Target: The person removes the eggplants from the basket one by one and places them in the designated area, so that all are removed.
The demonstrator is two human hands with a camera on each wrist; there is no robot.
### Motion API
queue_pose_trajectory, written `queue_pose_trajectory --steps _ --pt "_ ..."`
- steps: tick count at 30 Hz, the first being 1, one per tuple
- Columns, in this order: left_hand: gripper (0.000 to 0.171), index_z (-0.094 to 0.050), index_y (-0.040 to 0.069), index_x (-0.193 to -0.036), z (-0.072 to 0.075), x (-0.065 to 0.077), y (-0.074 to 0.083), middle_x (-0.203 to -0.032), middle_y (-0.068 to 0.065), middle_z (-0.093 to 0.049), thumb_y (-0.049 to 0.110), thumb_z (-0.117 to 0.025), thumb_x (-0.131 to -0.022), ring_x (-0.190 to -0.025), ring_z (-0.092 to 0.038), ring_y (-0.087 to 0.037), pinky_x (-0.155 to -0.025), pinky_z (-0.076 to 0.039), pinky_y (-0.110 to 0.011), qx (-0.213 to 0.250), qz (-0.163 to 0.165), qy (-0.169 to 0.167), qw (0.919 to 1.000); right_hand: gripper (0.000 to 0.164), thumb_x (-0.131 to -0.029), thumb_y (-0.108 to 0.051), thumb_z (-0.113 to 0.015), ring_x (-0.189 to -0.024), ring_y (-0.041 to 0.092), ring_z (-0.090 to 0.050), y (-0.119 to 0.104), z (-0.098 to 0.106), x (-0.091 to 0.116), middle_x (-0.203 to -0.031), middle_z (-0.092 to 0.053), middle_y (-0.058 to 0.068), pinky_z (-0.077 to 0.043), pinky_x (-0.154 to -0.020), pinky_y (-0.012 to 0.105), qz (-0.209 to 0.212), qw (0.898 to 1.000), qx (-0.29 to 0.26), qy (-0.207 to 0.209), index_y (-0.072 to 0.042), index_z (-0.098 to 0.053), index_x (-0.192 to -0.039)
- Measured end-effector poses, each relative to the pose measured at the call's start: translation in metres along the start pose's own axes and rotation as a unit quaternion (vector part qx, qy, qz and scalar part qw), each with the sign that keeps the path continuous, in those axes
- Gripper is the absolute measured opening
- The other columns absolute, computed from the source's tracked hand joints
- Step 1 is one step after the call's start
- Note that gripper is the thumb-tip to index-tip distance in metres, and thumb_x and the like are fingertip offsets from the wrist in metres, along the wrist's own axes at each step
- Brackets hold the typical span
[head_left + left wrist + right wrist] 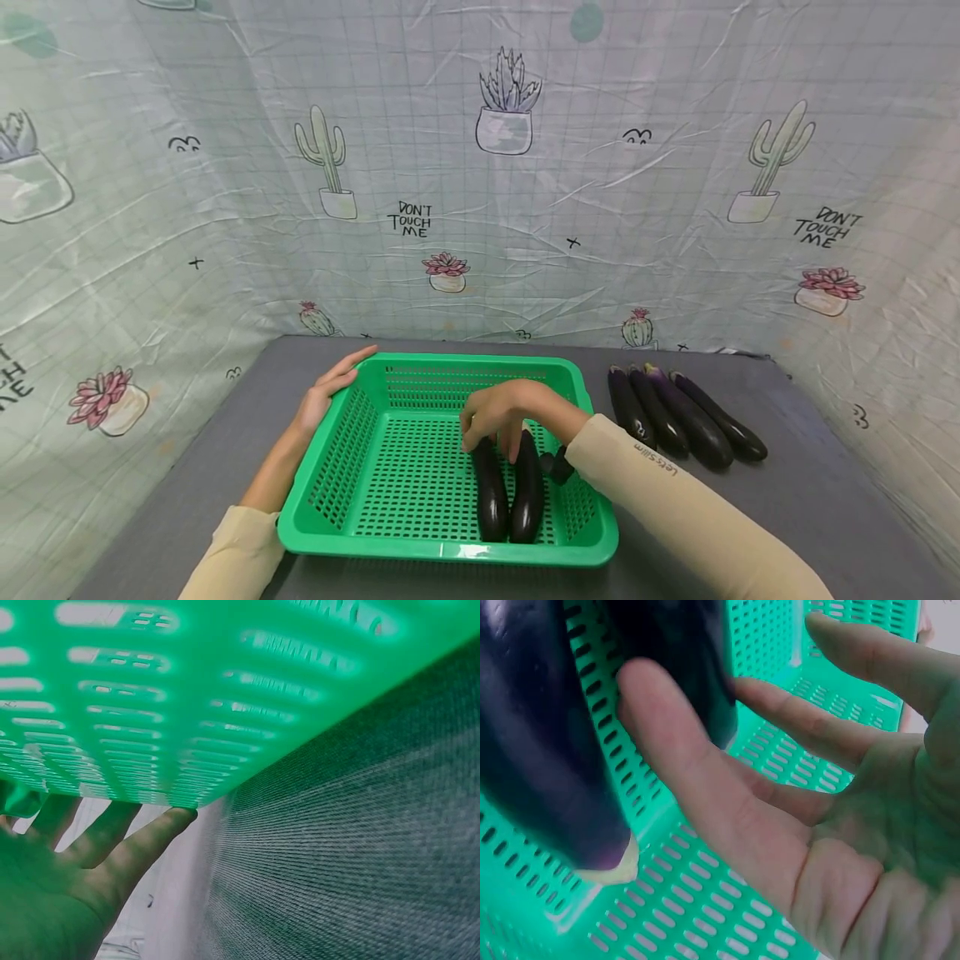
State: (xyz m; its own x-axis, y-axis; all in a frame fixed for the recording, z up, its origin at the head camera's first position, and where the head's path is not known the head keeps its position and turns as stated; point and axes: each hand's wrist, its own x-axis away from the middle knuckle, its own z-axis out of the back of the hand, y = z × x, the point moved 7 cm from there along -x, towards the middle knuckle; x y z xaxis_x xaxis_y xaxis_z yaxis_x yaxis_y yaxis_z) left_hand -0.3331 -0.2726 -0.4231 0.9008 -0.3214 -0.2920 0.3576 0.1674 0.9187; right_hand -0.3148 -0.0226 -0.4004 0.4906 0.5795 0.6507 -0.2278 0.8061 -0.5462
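A green plastic basket [405,475] holds two dark eggplants side by side, the left one [491,500] and the right one [528,492]. My right hand [495,412] is inside the basket, over the far ends of both. In the right wrist view its fingers [705,787] are spread, reaching beside the farther eggplant [675,652]; the nearer eggplant [547,750] with its pale stem end lies apart from them. Whether the fingertips press on the skin is unclear. My left hand [318,402] rests along the basket's left outer side, its extended fingers [142,844] touching the wall.
Several more eggplants [697,421] lie in a row on the grey table [795,508], right of the basket. A patterned cloth [555,192] hangs behind the table and along both sides.
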Motion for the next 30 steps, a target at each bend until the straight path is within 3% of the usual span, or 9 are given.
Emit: queue_pose_trajectory --steps 4,7,10,13,16,18,22,27,30 --pt "0.053 -0.024 -0.007 -0.161 0.0 0.0 0.001 -0.169 -0.029 -0.011 0.019 -0.026 -0.114 -0.156 -0.021 -0.023 -0.11 -0.031 -0.014 0.007 -0.007 -0.002 0.9999 0.039 -0.097 -0.012 -0.074 -0.105 0.036 -0.07 -0.006 -0.004 -0.004 -0.138 -0.056 0.015 -0.065 -0.08 0.046 0.005 1.0 0.01 0.008 -0.011 -0.066 -0.135" --pt "0.054 -0.023 -0.007 -0.161 0.0 -0.001 0.0 -0.169 -0.029 -0.011 0.019 -0.026 -0.114 -0.15 -0.027 -0.011 -0.112 -0.033 -0.018 0.011 -0.006 -0.003 0.9999 0.046 -0.093 -0.009 -0.078 -0.102 0.028 -0.07 -0.012 -0.005 -0.007 -0.143 -0.054 0.013 -0.064 -0.082 0.046 0.02 0.999 0.033 0.02 -0.014 -0.065 -0.137" --pt "0.053 -0.026 -0.008 -0.16 0.002 -0.002 0.001 -0.169 -0.03 -0.014 0.017 -0.027 -0.114 -0.156 -0.022 -0.028 -0.124 -0.024 -0.042 -0.001 -0.009 0.003 1.0 0.05 -0.093 -0.009 -0.078 -0.097 0.016 -0.066 -0.017 -0.006 -0.012 -0.145 -0.053 0.011 -0.064 -0.081 0.044 0.049 0.996 0.06 0.032 -0.017 -0.064 -0.14" --pt "0.051 -0.03 -0.008 -0.159 0.003 -0.002 0.002 -0.167 -0.032 -0.016 0.015 -0.028 -0.113 -0.158 -0.005 -0.046 -0.122 -0.009 -0.068 -0.016 -0.015 0.009 0.9997 0.052 -0.094 -0.008 -0.077 -0.079 0.01 -0.057 -0.02 -0.007 -0.017 -0.136 -0.059 0.014 -0.059 -0.071 0.037 0.086 0.993 0.075 0.033 -0.017 -0.061 -0.142" --pt "0.051 -0.031 -0.008 -0.158 0.002 -0.003 0.003 -0.167 -0.032 -0.017 0.014 -0.029 -0.113 -0.157 -0.001 -0.051 -0.119 -0.003 -0.076 -0.014 -0.017 0.008 0.9997 0.052 -0.094 -0.006 -0.075 -0.069 0.011 -0.046 -0.022 -0.009 -0.02 -0.135 -0.06 0.016 -0.048 -0.064 0.034 0.107 0.992 0.068 0.026 -0.016 -0.06 -0.143" --pt "0.051 -0.031 -0.008 -0.158 0.002 -0.003 0.003 -0.167 -0.032 -0.017 0.014 -0.029 -0.113 -0.157 -0.001 -0.05 -0.119 -0.003 -0.075 -0.012 -0.017 0.008 0.9998 0.052 -0.094 -0.005 -0.075 -0.076 0.012 -0.052 -0.021 -0.009 -0.022 -0.143 -0.056 0.016 -0.049 -0.065 0.034 0.11 0.992 0.061 0.024 -0.016 -0.06 -0.143" --pt "0.052 -0.029 -0.008 -0.159 0.001 -0.003 0.003 -0.167 -0.032 -0.015 0.015 -0.028 -0.113 -0.157 -0.001 -0.049 -0.12 -0.005 -0.073 -0.008 -0.013 0.009 0.9998 0.053 -0.092 -0.005 -0.077 -0.109 0.019 -0.065 -0.022 -0.01 -0.022 -0.15 -0.052 0.015 -0.061 -0.076 0.042 0.11 0.991 0.065 0.035 -0.018 -0.061 -0.141" --pt "0.053 -0.026 -0.008 -0.16 0.001 -0.003 0.002 -0.169 -0.03 -0.012 0.017 -0.027 -0.113 -0.157 -0.002 -0.048 -0.121 -0.008 -0.069 0.001 -0.003 0.005 1.0 0.057 -0.091 -0.003 -0.078 -0.107 0.021 -0.064 -0.024 -0.014 -0.023 -0.143 -0.055 0.017 -0.061 -0.073 0.042 0.117 0.99 0.071 0.043 -0.02 -0.06 -0.142" --pt "0.053 -0.024 -0.008 -0.161 0.0 -0.002 0.001 -0.169 -0.029 -0.011 0.017 -0.027 -0.114 -0.157 -0.004 -0.047 -0.127 -0.019 -0.044 0.009 0.0 0.001 1.0 0.062 -0.09 -0.004 -0.08 -0.109 0.017 -0.063 -0.024 -0.015 -0.024 -0.148 -0.051 0.016 -0.061 -0.072 0.039 0.118 0.989 0.078 0.049 -0.023 -0.058 -0.144"
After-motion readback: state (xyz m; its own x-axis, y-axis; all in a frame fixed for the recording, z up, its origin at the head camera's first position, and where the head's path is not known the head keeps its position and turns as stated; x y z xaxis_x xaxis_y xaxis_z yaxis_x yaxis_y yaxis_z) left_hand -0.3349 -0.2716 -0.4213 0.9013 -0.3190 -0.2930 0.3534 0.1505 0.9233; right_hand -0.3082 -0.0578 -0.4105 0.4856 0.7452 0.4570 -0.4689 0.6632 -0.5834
